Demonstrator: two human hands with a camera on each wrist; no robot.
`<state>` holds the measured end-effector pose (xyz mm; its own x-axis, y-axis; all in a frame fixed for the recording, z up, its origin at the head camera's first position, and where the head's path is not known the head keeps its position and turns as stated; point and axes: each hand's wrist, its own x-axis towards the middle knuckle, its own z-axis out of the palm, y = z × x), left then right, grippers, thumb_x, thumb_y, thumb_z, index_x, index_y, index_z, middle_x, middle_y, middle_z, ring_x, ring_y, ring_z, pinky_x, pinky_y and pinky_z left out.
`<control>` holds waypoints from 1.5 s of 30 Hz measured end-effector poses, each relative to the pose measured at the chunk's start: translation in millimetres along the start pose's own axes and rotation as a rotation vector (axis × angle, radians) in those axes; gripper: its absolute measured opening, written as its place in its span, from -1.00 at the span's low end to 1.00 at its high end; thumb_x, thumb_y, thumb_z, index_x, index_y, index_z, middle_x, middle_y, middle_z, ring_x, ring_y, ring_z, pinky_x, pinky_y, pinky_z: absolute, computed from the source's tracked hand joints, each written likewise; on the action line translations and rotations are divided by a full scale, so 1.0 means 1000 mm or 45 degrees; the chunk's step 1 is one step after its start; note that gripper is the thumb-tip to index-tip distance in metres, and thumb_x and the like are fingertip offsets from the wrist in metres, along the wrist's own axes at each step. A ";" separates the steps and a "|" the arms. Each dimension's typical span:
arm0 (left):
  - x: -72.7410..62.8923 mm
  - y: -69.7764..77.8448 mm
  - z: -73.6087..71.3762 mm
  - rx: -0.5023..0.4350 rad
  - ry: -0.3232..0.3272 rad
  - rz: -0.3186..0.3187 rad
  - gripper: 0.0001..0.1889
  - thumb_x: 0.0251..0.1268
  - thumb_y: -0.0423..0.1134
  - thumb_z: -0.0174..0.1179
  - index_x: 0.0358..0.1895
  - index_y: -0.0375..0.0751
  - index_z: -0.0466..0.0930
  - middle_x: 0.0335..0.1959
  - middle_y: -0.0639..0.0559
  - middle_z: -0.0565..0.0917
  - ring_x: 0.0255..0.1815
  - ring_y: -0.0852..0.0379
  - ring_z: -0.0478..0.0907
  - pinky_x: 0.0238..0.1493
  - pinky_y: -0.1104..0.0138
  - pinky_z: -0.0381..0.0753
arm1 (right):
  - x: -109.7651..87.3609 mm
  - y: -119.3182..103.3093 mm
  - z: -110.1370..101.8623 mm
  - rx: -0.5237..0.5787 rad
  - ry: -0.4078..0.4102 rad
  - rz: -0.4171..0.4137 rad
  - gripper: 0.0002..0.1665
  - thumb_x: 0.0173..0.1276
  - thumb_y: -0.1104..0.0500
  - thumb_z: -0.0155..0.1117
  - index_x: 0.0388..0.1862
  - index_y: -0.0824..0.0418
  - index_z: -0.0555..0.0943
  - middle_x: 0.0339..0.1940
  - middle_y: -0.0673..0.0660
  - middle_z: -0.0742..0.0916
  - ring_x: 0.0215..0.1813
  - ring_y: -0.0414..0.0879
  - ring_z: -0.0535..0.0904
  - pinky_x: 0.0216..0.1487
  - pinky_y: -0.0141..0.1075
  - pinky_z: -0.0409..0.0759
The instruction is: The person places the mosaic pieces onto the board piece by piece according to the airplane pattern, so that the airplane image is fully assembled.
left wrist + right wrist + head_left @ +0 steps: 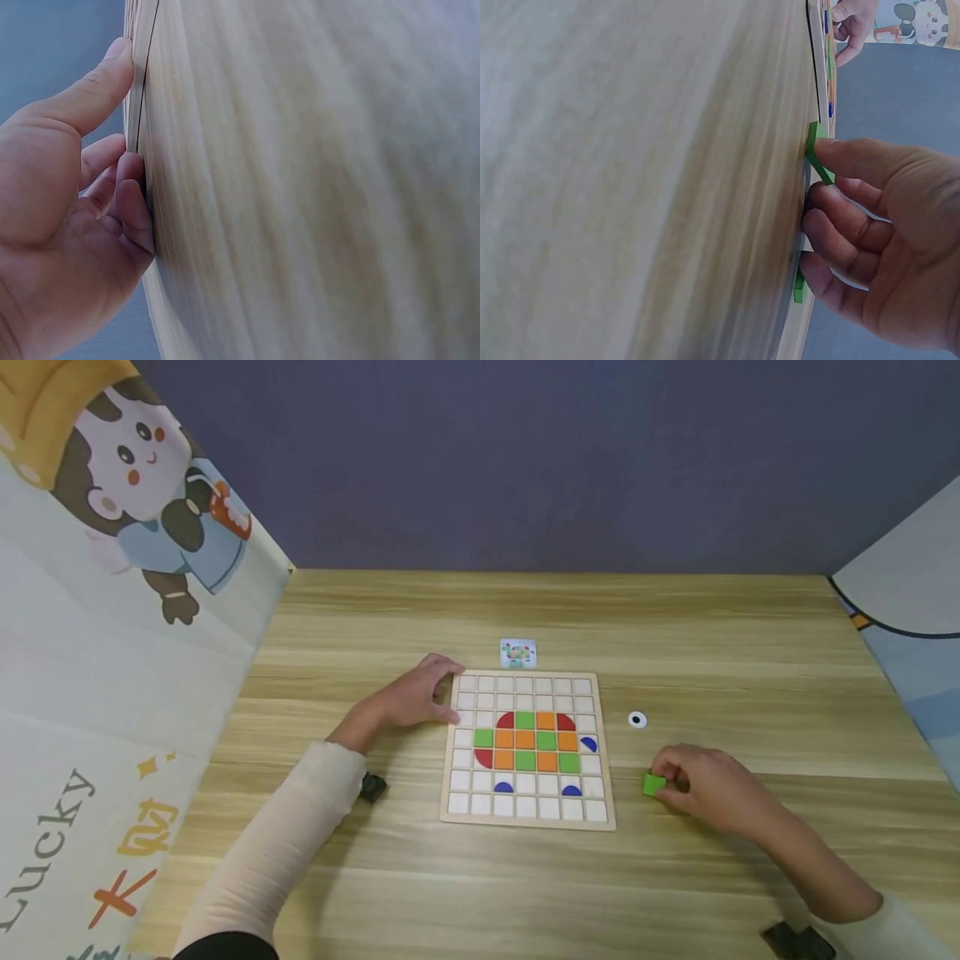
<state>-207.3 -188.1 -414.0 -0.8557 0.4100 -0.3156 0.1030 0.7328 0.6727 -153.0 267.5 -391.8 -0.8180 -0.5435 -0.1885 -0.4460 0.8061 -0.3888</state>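
Observation:
A wooden grid board (525, 820) lies on the table with green, orange, red and blue pieces in some of its squares. My left hand (420, 692) rests against the board's left edge, thumb and fingertips touching the rim; the left wrist view shows the thumb (97, 94) along that edge. To the right of the board, my right hand (708, 785) pinches a green square tile (653, 784) between thumb and fingers. In the right wrist view this tile (821, 154) is tilted, and a second green piece (799, 286) lies under the lower fingers.
A small picture card (518, 653) lies just beyond the board's far edge. A white round piece with a black dot (637, 719) sits right of the board. The wooden table (495, 893) meets a dark blue wall (525, 468) at the back.

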 end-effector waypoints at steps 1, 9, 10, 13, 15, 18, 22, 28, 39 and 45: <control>0.000 0.000 0.000 0.001 -0.002 0.000 -0.10 0.21 -0.02 0.47 0.56 -0.12 0.20 0.50 -0.07 0.23 0.18 -0.04 0.48 0.29 0.08 0.53 | 0.000 -0.001 0.000 0.001 -0.002 0.004 -0.74 0.11 0.15 0.62 -0.34 -0.04 0.65 -0.43 -0.20 0.64 -0.37 -0.36 0.49 -0.36 -0.40 0.51; -0.003 0.001 -0.001 -0.010 -0.010 -0.006 -0.11 0.22 -0.03 0.47 0.55 -0.12 0.21 0.49 -0.06 0.23 0.17 -0.04 0.47 0.27 0.08 0.54 | 0.005 -0.011 -0.004 0.000 -0.001 0.061 -0.90 0.30 0.17 0.47 -0.30 0.00 0.68 -0.48 -0.19 0.65 -0.42 -0.31 0.46 -0.39 -0.37 0.46; -0.003 0.001 -0.001 -0.011 -0.009 -0.002 -0.11 0.22 -0.03 0.47 0.55 -0.12 0.21 0.49 -0.06 0.23 0.17 -0.05 0.47 0.27 0.08 0.54 | 0.006 -0.012 -0.006 0.000 0.010 0.056 -0.91 0.30 0.17 0.47 -0.28 0.01 0.69 -0.47 -0.18 0.66 -0.42 -0.31 0.47 -0.39 -0.37 0.47; -0.003 0.001 -0.002 -0.006 -0.009 0.001 -0.11 0.22 -0.04 0.47 0.56 -0.12 0.20 0.49 -0.06 0.23 0.17 -0.04 0.47 0.28 0.08 0.53 | 0.009 -0.015 -0.009 -0.004 0.044 0.028 -0.91 0.30 0.19 0.47 -0.26 0.04 0.71 -0.45 -0.16 0.69 -0.40 -0.32 0.51 -0.37 -0.37 0.52; -0.003 0.001 -0.002 -0.007 -0.008 -0.001 -0.11 0.21 -0.04 0.47 0.55 -0.12 0.21 0.49 -0.06 0.23 0.17 -0.04 0.47 0.28 0.08 0.53 | 0.012 -0.016 -0.011 -0.003 0.074 -0.007 -0.90 0.29 0.21 0.47 -0.24 0.06 0.72 -0.44 -0.15 0.71 -0.39 -0.32 0.52 -0.37 -0.37 0.53; -0.004 0.001 -0.002 -0.009 -0.008 -0.005 -0.12 0.21 -0.04 0.47 0.55 -0.11 0.22 0.48 -0.05 0.24 0.17 -0.03 0.46 0.27 0.09 0.53 | 0.017 -0.021 -0.013 0.010 0.075 -0.014 -0.89 0.30 0.22 0.46 -0.20 0.08 0.72 -0.42 -0.13 0.71 -0.39 -0.30 0.50 -0.38 -0.38 0.52; -0.004 0.000 -0.002 -0.008 -0.010 -0.001 -0.12 0.21 -0.04 0.47 0.55 -0.11 0.22 0.47 -0.05 0.25 0.15 -0.03 0.46 0.25 0.10 0.54 | 0.026 -0.030 -0.016 0.055 0.043 0.005 -0.89 0.36 0.19 0.42 -0.15 0.07 0.73 -0.39 -0.12 0.72 -0.38 -0.26 0.50 -0.36 -0.38 0.52; -0.005 0.000 -0.003 0.006 -0.016 0.002 -0.12 0.22 -0.04 0.47 0.55 -0.11 0.22 0.47 -0.06 0.24 0.14 -0.02 0.46 0.24 0.11 0.54 | 0.045 -0.042 -0.012 0.118 0.066 -0.024 -0.89 0.40 0.17 0.39 -0.13 0.04 0.74 -0.32 -0.09 0.75 -0.29 -0.24 0.58 -0.27 -0.36 0.59; -0.007 -0.002 -0.002 0.011 -0.030 0.016 -0.12 0.22 -0.02 0.46 0.55 -0.11 0.21 0.47 -0.05 0.24 0.12 -0.02 0.46 0.24 0.11 0.53 | 0.079 -0.074 -0.005 0.177 0.035 -0.076 -0.88 0.40 0.15 0.40 -0.11 0.05 0.74 -0.33 -0.09 0.73 -0.30 -0.20 0.54 -0.22 -0.30 0.55; -0.009 -0.002 -0.001 0.010 -0.019 0.029 -0.13 0.23 -0.04 0.46 0.55 -0.11 0.22 0.47 -0.06 0.24 0.13 -0.02 0.46 0.26 0.10 0.53 | 0.095 -0.086 0.002 0.227 0.042 -0.090 -0.91 0.42 0.13 0.38 -0.13 0.02 0.74 -0.36 -0.12 0.73 -0.31 -0.19 0.55 -0.21 -0.28 0.54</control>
<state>-200.5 -193.8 -411.9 -0.8456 0.4345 -0.3101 0.1266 0.7276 0.6742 -191.6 145.8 -377.7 -0.7997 -0.5868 -0.1269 -0.4337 0.7107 -0.5539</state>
